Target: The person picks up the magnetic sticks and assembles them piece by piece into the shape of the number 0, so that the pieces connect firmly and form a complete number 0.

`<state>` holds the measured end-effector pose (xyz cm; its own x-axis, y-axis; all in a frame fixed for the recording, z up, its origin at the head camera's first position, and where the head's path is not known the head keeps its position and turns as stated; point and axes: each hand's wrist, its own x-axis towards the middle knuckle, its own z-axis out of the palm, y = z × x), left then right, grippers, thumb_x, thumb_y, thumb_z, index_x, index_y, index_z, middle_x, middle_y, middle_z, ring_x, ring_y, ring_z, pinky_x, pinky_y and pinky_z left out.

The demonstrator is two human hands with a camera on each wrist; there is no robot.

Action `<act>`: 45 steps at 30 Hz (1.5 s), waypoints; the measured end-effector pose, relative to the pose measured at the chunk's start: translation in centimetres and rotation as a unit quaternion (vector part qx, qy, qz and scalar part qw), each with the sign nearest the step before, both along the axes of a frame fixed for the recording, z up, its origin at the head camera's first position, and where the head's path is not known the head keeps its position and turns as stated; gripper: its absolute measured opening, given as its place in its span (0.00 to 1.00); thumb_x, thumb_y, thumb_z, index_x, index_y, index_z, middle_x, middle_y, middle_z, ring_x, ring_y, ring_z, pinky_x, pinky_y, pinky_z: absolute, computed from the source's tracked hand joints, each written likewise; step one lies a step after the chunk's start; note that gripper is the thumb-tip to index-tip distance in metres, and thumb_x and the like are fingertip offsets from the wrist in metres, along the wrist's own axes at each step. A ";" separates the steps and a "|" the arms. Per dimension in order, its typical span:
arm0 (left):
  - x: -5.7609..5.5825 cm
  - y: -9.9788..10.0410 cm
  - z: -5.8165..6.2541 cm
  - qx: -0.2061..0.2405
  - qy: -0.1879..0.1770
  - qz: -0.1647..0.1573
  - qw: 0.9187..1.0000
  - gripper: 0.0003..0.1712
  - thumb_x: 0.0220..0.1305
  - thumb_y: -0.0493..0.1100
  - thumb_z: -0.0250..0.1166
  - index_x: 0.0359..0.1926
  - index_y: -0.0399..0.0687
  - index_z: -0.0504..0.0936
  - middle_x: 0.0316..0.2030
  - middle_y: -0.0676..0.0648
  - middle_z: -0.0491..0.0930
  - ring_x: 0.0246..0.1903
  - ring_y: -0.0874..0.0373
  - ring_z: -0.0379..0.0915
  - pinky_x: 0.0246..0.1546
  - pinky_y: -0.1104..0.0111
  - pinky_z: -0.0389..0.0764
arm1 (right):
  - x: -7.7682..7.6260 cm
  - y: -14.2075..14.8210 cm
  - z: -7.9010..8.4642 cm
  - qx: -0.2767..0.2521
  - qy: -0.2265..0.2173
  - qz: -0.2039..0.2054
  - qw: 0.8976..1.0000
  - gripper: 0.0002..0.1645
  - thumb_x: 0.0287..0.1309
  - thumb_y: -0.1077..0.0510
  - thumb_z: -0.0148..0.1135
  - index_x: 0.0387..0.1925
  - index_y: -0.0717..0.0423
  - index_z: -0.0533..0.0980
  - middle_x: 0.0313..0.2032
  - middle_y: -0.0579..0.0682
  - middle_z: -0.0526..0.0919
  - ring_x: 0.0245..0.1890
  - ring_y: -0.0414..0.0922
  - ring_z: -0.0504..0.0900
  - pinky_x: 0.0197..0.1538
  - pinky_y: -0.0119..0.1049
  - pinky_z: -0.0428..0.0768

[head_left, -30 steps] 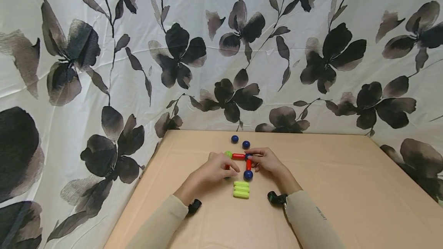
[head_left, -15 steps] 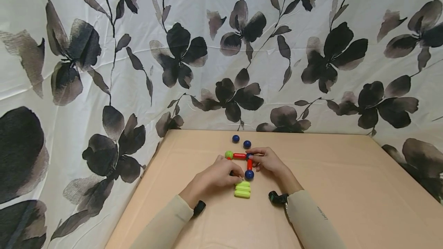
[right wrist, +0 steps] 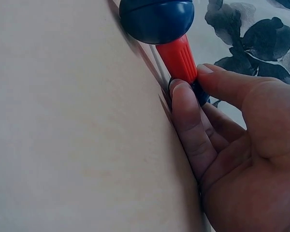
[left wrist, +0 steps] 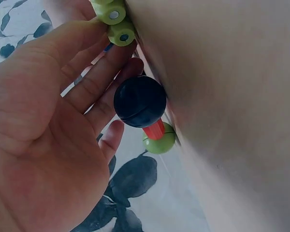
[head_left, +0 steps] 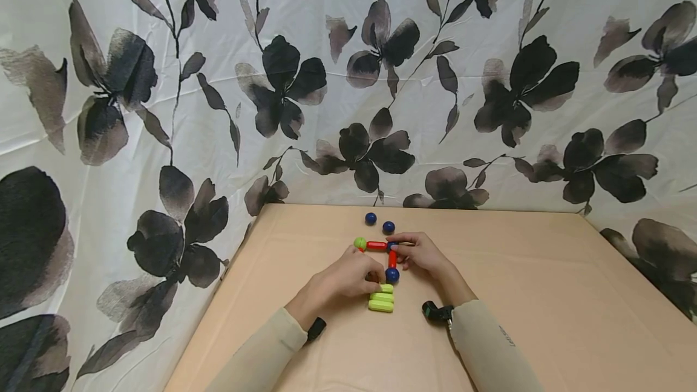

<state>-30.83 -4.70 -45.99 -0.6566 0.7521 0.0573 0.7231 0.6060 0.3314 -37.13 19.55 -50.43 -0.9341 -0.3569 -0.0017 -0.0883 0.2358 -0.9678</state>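
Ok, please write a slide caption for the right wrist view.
Right hand pinches a blue ball joined to a red rod.

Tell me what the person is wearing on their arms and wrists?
Both arms wear long beige sleeves: the left sleeve and the right sleeve, which has small dark lettering near the cuff. A small black camera sits at each wrist, left and right. The left hand and right hand are bare, without gloves.

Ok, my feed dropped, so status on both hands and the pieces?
Left hand at the green sticks, fingers curled. Right hand pinches the corner ball of the red rods. Two loose blue balls beyond, clear.
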 end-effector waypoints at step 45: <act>-1.5 -4.6 0.7 0.233 -0.295 0.015 0.926 0.17 0.77 0.43 0.62 0.61 0.43 0.84 0.45 0.36 0.87 0.42 0.51 0.83 0.51 0.60 0.81 | 0.2 0.0 0.0 -0.010 -0.004 0.001 1.000 0.22 0.71 0.63 0.63 0.64 0.64 0.78 0.36 0.52 0.84 0.27 0.41 0.82 0.29 0.32 0.85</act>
